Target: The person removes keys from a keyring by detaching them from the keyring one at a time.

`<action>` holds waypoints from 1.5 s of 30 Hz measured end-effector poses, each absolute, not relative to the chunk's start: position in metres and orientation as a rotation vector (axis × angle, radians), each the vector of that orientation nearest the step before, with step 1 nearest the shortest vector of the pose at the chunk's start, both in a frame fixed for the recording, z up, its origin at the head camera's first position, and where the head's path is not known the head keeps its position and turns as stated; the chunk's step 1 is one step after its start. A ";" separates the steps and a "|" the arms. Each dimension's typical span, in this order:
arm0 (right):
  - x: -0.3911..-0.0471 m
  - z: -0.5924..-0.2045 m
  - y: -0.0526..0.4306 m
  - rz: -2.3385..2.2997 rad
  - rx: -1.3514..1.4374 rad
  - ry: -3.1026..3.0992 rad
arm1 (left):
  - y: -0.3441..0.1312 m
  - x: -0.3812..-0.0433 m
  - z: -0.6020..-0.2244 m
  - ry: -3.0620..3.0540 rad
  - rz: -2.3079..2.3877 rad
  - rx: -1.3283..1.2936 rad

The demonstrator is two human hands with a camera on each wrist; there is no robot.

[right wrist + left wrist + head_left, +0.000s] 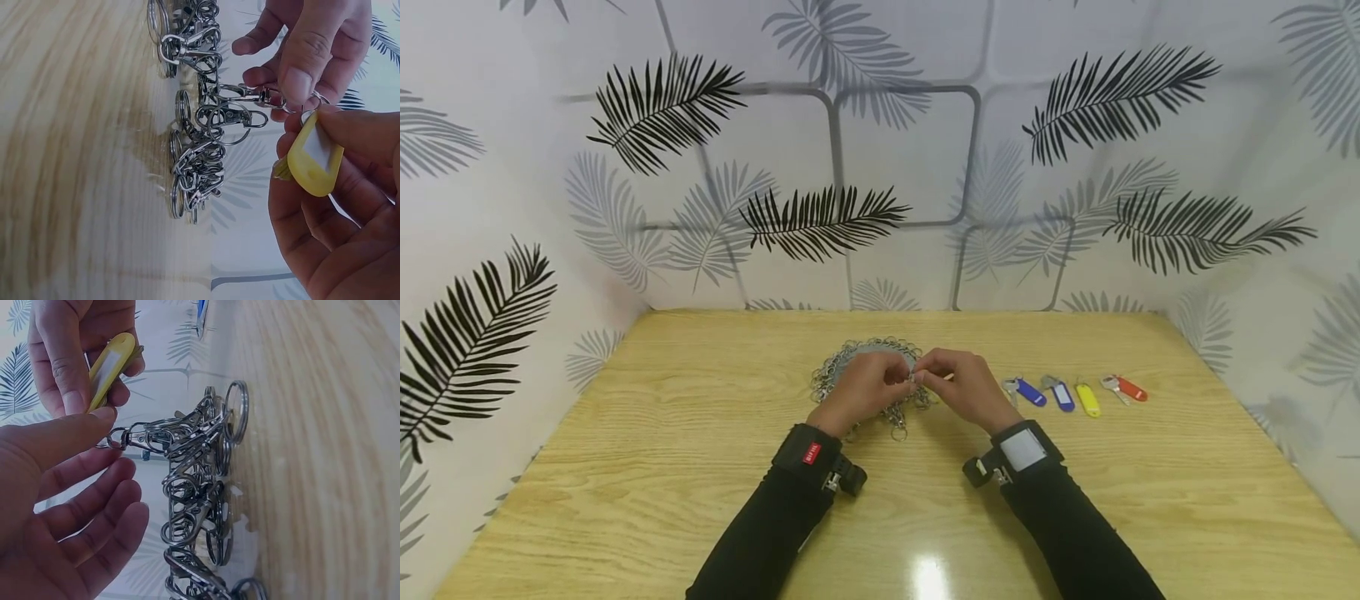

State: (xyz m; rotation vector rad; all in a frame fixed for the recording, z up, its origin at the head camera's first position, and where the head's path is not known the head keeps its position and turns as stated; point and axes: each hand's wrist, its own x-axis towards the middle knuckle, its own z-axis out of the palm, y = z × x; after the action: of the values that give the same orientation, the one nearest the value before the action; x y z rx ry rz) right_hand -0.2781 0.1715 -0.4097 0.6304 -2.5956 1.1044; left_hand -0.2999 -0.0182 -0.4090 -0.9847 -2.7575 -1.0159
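Note:
My left hand (867,385) pinches a metal key ring (320,100) between thumb and forefinger. That ring joins a swivel clasp (240,94) hanging on the rim of a round grey holder (850,360). Beside it, my right hand (970,390) holds a yellow key tag (315,159) with a white label, its thumb on the tag's ring end. Part of a key (282,169) shows behind the tag. The two hands' fingertips meet at the ring, so whether tag and ring are linked cannot be told. Several clasps with split rings (236,412) surround the holder.
To the right on the wooden table (700,400) lie two blue key tags, one (1031,392) beside the other (1062,396), then a yellow tag (1087,400) and a red tag (1131,388). Keys show beside some of them. A leaf-patterned wall (910,267) stands behind.

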 end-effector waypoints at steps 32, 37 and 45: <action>-0.276 -0.405 0.173 1.218 0.546 -2.676 | -0.020 -0.301 -0.404 -2.585 -1.082 -1.005; -0.277 -0.407 0.172 1.209 0.479 -2.597 | -0.020 -0.299 -0.401 -2.564 -1.145 -0.925; -0.277 -0.410 0.164 1.115 0.579 -2.532 | -0.018 -0.301 -0.400 -2.515 -1.246 -0.872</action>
State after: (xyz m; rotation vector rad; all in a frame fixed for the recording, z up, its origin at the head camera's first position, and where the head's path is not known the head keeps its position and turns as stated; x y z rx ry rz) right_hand -0.2767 0.1641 -0.4101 0.5791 -2.5321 1.1152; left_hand -0.3006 -0.0184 -0.4005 -0.8725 -2.5147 -1.2461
